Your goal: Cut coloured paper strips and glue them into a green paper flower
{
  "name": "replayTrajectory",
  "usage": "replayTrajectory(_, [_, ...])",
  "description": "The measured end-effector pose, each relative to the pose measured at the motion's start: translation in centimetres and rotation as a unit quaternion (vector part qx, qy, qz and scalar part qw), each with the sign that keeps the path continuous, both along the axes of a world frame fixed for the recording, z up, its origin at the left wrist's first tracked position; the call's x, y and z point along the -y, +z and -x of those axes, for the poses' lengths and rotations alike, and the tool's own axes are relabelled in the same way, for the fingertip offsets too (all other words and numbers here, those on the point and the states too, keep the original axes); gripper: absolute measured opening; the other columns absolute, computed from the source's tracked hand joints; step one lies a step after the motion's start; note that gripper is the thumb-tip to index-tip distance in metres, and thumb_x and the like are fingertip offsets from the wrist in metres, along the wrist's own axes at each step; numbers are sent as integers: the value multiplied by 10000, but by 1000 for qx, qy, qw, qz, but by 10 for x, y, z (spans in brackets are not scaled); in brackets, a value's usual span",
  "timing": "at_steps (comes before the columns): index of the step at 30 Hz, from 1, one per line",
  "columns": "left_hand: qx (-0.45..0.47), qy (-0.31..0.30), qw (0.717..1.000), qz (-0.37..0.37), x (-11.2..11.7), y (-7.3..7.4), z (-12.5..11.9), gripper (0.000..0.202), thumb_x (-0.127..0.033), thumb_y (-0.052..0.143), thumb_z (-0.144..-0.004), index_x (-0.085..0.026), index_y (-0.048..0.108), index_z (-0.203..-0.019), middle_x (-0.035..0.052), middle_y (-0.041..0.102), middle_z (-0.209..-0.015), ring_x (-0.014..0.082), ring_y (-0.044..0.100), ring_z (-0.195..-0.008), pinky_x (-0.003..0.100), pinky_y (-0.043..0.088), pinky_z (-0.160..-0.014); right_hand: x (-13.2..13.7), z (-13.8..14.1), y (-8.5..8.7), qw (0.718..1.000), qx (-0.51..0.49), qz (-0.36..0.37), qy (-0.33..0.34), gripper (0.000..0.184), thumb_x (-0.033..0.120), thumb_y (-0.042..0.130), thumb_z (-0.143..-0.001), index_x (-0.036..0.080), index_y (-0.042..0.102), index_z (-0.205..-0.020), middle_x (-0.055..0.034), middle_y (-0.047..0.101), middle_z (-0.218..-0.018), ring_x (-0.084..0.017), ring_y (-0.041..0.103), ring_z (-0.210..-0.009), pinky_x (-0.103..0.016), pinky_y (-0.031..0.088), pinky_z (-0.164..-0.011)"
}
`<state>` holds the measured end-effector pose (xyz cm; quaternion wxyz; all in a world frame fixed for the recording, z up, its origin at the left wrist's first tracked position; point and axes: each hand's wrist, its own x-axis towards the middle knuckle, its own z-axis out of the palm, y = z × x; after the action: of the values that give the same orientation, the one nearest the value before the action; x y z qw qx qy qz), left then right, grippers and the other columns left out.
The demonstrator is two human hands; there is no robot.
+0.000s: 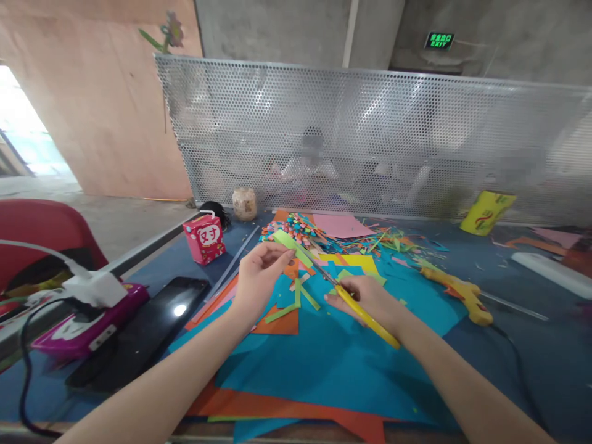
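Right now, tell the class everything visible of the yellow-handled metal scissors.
The yellow-handled metal scissors have slim grey blades and smooth handles that look like plastic. The person's right hand grips them above a blue paper sheet, the handles slanting back and to the right. The blades point forward and left, reaching the light-green paper strip in the left hand; how far they are open is unclear.

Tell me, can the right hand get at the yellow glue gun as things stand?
Probably yes: the yellow glue gun lies to the right of the right hand, with no upright thing visible between them over the flat blue paper. The scissors it holds would likely hinder grasping.
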<state>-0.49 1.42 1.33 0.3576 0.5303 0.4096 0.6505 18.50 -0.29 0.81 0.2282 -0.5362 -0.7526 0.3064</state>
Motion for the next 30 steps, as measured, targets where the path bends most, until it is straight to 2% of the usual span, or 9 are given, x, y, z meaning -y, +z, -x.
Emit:
replayTrajectory(15, [-8, -3, 1000, 12, 1, 0, -1, 118, -237, 662, -639, -158, 578, -660, -17, 610, -589, 73, 542, -521, 183, 410, -503, 3, 1, 3, 1000, 9, -6, -15, 389, 486, 561, -676, 192, 366, -512, 77, 281, -395, -62, 288, -368, -213, 165, -380])
replayTrajectory(19, [21, -24, 999, 27, 1, 1, 0, 126, -256, 650, -646, -151, 583, -661, 2, 618, -610, 91, 555, -556, 196, 401, -499, 5, 2, 7, 1000, 12, 7, -13, 386, 484, 556, -682, 197, 363, -513, 81, 292, -341, -65, 304, -331, -215, 167, -375])
replayTrajectory(24, [80, -61, 993, 55, -2, 0, 1, 222, -353, 578, -705, -140, 580, -643, 33, 618, -605, 115, 560, -580, 213, 389, -489, 4, 1, 6, 1000, 6, 8, -1, 384, 478, 557, -687, 197, 358, -518, 84, 302, -327, -63, 311, -315, -213, 167, -373])
replayTrajectory(27, [77, -67, 992, 70, -5, -1, 2, 263, -394, 562, -714, -145, 560, -629, 21, 591, -580, 108, 540, -547, 208, 376, -463, 5, 1, 6, 1000, 8, 10, -3, 383, 481, 560, -684, 194, 368, -519, 84, 309, -330, -61, 314, -314, -212, 164, -372])
replayTrajectory(30, [77, -53, 994, 54, -7, -3, 2, 225, -374, 579, -708, -159, 543, -651, -6, 557, -567, 101, 531, -555, 197, 380, -469, 7, 2, 7, 1000, 10, 17, -13, 386, 484, 567, -677, 193, 367, -520, 84, 315, -342, -60, 319, -320, -209, 168, -371])
